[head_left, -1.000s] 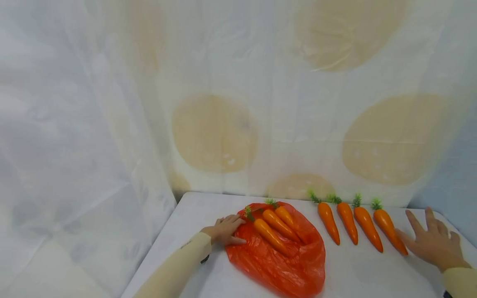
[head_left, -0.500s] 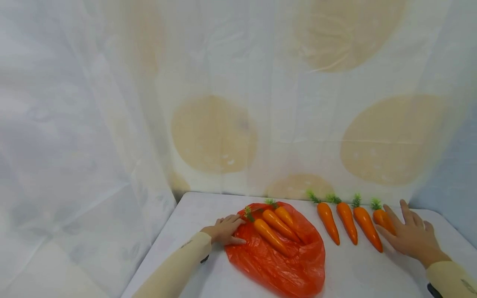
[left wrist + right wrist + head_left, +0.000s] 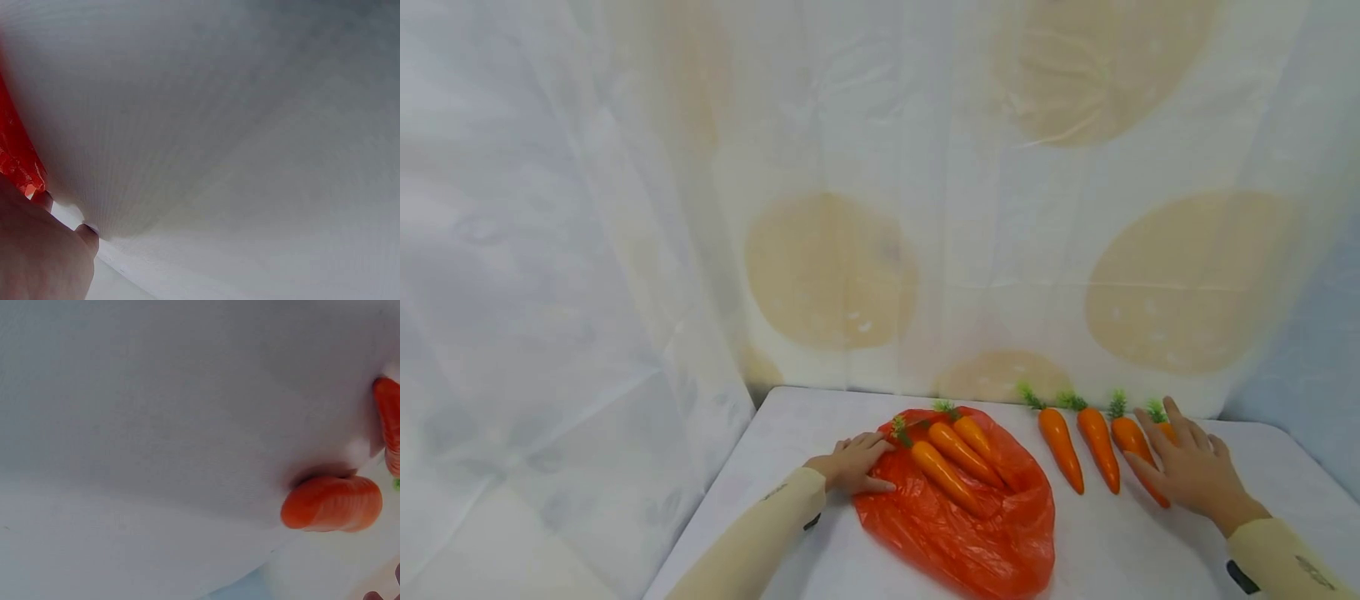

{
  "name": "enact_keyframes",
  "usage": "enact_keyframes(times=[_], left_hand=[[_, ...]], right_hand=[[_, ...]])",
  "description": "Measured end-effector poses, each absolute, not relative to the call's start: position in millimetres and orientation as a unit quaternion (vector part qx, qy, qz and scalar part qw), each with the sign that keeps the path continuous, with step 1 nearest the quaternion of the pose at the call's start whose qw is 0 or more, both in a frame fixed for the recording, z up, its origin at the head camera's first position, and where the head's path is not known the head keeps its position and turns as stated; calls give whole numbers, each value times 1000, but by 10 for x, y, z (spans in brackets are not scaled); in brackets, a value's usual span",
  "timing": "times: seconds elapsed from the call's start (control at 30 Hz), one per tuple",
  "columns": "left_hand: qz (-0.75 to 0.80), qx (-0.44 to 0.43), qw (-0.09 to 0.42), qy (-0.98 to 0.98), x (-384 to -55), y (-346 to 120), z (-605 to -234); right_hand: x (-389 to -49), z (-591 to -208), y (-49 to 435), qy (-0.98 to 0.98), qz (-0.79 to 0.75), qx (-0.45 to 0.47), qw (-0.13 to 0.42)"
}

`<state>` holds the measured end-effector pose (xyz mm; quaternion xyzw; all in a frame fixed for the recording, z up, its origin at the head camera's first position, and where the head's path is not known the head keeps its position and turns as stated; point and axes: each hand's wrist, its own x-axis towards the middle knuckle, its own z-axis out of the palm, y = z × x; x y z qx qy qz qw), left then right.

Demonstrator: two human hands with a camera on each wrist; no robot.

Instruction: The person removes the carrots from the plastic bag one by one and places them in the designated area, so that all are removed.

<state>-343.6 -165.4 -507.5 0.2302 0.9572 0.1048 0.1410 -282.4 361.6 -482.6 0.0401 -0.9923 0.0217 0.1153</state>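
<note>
A crumpled red plastic bag (image 3: 958, 550) lies flat with three orange carrots (image 3: 946, 479) with green tops on it. My left hand (image 3: 852, 464) rests at the bag's left edge, fingers stretched onto the plastic; the left wrist view shows this hand (image 3: 44, 250) beside a strip of the red bag (image 3: 15, 137). To the right, several more carrots (image 3: 1061, 450) lie in a row. Over the right end of that row hovers my right hand (image 3: 1198, 471), fingers spread, hiding most of the last carrot (image 3: 1168, 431). In the right wrist view, a carrot (image 3: 334, 503) shows near fingertips (image 3: 373, 595).
All of this is on a white-covered table (image 3: 1120, 554). Behind it hangs a pale curtain (image 3: 985, 217) with large tan circles, and a white sheet (image 3: 535, 333) closes off the left side.
My right hand has moved left, from beside the rightmost carrot to over it, now also overlapping the carrot next to it. My left hand, the bag and the carrots have stayed put.
</note>
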Motion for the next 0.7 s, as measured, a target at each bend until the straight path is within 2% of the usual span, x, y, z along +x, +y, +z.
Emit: enact_keyframes(times=[0.37, 0.7], left_hand=[[113, 223, 148, 957, -3423, -1635, -5020], [110, 228, 143, 957, -3431, -1657, -5062]], right_hand=[[-2842, -4782, 3467, -994, 49, 43, 90], [-2894, -4830, 3315, -990, 39, 82, 105]])
